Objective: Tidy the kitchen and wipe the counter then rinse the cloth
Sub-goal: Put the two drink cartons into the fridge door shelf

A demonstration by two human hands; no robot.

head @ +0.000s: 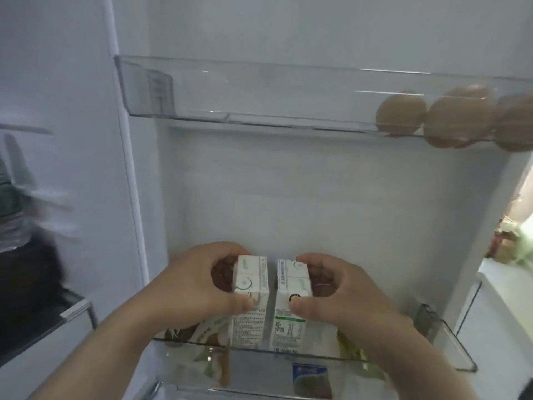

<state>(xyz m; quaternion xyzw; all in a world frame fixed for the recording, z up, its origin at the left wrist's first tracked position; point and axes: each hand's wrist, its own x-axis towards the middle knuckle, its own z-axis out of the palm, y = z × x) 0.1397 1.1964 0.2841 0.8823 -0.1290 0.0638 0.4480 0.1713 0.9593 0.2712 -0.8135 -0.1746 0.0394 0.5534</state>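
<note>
Two white drink cartons stand side by side in the lower clear door shelf (450, 342) of an open fridge. My left hand (190, 284) grips the left carton (251, 298) round its top, thumb on the front face. My right hand (337, 293) grips the right carton (291, 295) the same way. A narrow gap separates the two cartons. Both stand upright with their lower parts behind the shelf's front wall. No cloth or counter is in sight.
The upper door shelf (230, 90) holds several brown eggs (403, 114) at its right end. Other packets sit low in the lower shelf, left and right of the cartons. The fridge's interior shelves lie at the left edge; a lit room shows at the right.
</note>
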